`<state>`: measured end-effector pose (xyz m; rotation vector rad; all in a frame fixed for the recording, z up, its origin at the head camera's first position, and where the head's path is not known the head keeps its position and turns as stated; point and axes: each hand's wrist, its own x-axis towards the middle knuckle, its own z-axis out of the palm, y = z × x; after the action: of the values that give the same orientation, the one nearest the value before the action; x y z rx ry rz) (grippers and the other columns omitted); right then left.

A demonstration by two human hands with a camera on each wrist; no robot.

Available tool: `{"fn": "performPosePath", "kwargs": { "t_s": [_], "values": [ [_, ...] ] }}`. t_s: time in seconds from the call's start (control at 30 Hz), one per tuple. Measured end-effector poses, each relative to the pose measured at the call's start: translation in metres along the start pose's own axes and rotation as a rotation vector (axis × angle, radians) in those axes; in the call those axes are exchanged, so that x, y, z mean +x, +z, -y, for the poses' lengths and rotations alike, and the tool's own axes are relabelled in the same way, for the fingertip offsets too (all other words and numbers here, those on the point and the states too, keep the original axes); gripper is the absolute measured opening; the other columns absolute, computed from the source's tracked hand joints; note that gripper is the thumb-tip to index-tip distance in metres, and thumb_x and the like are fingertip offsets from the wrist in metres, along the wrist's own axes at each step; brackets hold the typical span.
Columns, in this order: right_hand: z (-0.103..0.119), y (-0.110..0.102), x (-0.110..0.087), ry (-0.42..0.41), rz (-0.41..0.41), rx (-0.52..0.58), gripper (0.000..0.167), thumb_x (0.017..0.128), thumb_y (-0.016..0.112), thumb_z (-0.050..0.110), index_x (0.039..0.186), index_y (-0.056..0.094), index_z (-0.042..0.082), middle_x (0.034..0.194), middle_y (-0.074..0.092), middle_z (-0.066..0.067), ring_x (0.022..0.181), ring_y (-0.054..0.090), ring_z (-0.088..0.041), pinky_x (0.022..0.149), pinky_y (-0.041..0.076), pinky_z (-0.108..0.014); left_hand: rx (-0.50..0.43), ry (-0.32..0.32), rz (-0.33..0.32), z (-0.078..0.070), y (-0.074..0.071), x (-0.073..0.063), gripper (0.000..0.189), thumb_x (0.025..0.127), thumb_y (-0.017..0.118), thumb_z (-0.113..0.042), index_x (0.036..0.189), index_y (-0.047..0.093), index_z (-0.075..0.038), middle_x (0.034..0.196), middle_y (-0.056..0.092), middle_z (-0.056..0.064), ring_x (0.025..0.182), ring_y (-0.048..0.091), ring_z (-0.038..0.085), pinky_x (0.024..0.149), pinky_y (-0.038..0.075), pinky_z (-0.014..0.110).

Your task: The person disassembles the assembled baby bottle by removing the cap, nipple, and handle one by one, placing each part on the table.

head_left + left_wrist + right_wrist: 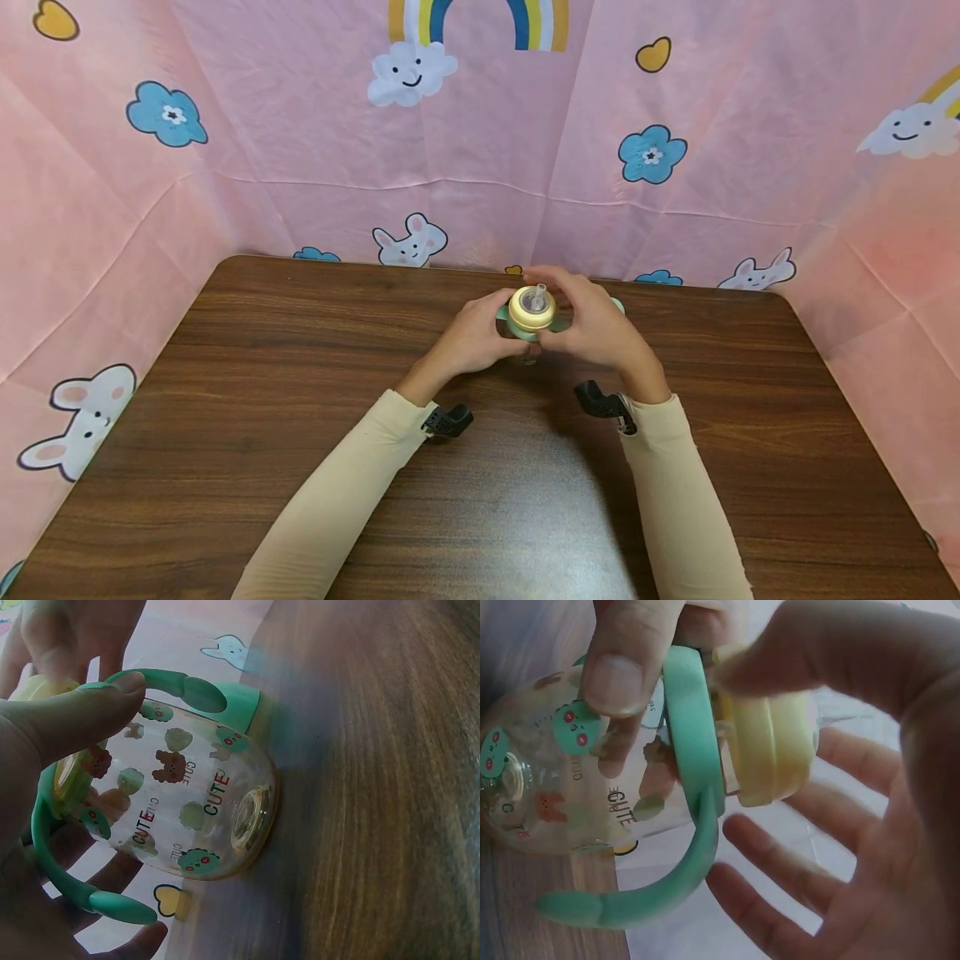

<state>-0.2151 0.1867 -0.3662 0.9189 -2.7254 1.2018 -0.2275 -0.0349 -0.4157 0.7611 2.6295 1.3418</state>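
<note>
A clear drinking bottle [172,780] with printed animals and the word CUTE is upright between the hands near the table's far edge. It has a green handle ring [692,727] with two curved handles, a yellow collar [532,309] and a clear spout [540,293]. My left hand [474,335] grips the bottle around its ring, thumb on the near side. Around the collar, my right hand [596,325] has its fingers spread, with the thumb close to or touching the yellow edge. A narrow gap shows between collar and ring. Whether the base touches the table cannot be told.
A light green rounded piece [241,705] stands behind the bottle, partly hidden by the right hand. The dark wooden table [480,492] meets a pink patterned cloth [480,142] at its back and sides. Black wrist mounts [448,421] sit at both sleeve ends.
</note>
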Motion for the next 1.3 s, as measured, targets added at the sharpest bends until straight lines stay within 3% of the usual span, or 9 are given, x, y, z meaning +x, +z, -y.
{"fn": "performPosePath", "kwargs": {
  "t_s": [0.17,0.33,0.6,0.63,0.7,0.83,0.87,0.93,1.3],
  "values": [
    [0.004,0.006,0.001,0.082,-0.057,-0.087,0.091,0.080,0.100,0.032,0.156,0.057,0.008,0.119,0.060,-0.012,0.114,0.058,-0.031,0.098,0.053,-0.051,-0.001,-0.016,-0.001,0.000,-0.001,0.000,0.080,0.088,0.096,-0.028,0.155,0.058,-0.005,0.146,0.067,0.012,0.133,0.063,0.030,0.113,0.050,0.049],
    [0.008,0.012,0.003,0.194,-0.069,-0.167,0.097,0.079,0.100,0.049,0.156,0.057,0.009,0.119,0.061,-0.013,0.112,0.057,-0.033,0.093,0.052,-0.051,-0.007,-0.020,-0.007,0.001,-0.001,-0.001,0.082,0.086,0.098,-0.029,0.154,0.059,-0.006,0.145,0.068,0.011,0.133,0.064,0.029,0.113,0.050,0.049],
    [0.007,0.011,0.003,0.141,-0.082,-0.167,0.085,0.084,0.097,0.039,0.152,0.059,0.004,0.131,0.067,-0.017,0.115,0.062,-0.035,0.099,0.052,-0.055,-0.015,-0.006,-0.010,0.001,-0.001,0.000,0.083,0.085,0.098,-0.033,0.154,0.059,-0.006,0.145,0.068,0.011,0.133,0.063,0.029,0.113,0.049,0.049],
    [0.007,0.010,0.003,0.134,-0.077,-0.155,0.084,0.085,0.096,0.037,0.152,0.059,0.004,0.134,0.067,-0.017,0.116,0.062,-0.035,0.100,0.051,-0.056,-0.019,0.008,-0.011,0.010,0.002,0.004,0.086,0.085,0.098,-0.038,0.155,0.059,-0.007,0.146,0.068,0.010,0.134,0.063,0.028,0.113,0.049,0.047],
    [0.007,0.009,0.003,0.125,-0.063,-0.129,0.084,0.084,0.095,0.032,0.153,0.058,0.004,0.138,0.066,-0.017,0.118,0.062,-0.035,0.101,0.052,-0.055,-0.017,0.010,-0.008,0.010,0.001,0.003,0.086,0.086,0.097,-0.038,0.155,0.058,-0.006,0.147,0.067,0.011,0.135,0.062,0.028,0.114,0.049,0.048],
    [0.007,0.005,0.002,0.108,-0.032,-0.084,0.085,0.081,0.095,0.020,0.155,0.056,0.003,0.136,0.066,-0.016,0.115,0.064,-0.036,0.100,0.052,-0.056,-0.010,0.009,0.000,0.010,0.002,0.004,0.082,0.090,0.094,-0.035,0.157,0.056,-0.006,0.149,0.066,0.012,0.135,0.062,0.030,0.114,0.049,0.048],
    [0.007,0.004,0.002,0.103,-0.025,-0.075,0.087,0.080,0.095,0.018,0.155,0.055,0.004,0.136,0.066,-0.016,0.115,0.064,-0.036,0.100,0.052,-0.057,-0.005,-0.005,0.004,0.000,0.000,0.000,0.079,0.091,0.093,-0.028,0.157,0.056,-0.004,0.149,0.065,0.013,0.136,0.062,0.031,0.114,0.049,0.049],
    [0.006,0.003,0.002,0.092,-0.019,-0.064,0.089,0.079,0.096,0.017,0.156,0.055,0.003,0.139,0.065,-0.017,0.116,0.064,-0.037,0.101,0.052,-0.057,-0.002,-0.010,0.006,0.000,0.000,0.000,0.078,0.092,0.092,-0.027,0.157,0.055,-0.004,0.150,0.065,0.013,0.136,0.061,0.030,0.114,0.049,0.049],
    [0.011,0.011,0.002,0.188,-0.081,-0.169,0.092,0.079,0.101,0.045,0.150,0.059,0.004,0.123,0.065,-0.015,0.109,0.059,-0.032,0.093,0.053,-0.051,-0.007,-0.018,-0.012,0.001,0.000,0.001,0.081,0.086,0.097,-0.028,0.154,0.059,-0.005,0.145,0.068,0.012,0.133,0.063,0.029,0.114,0.049,0.049]
  ]
}}
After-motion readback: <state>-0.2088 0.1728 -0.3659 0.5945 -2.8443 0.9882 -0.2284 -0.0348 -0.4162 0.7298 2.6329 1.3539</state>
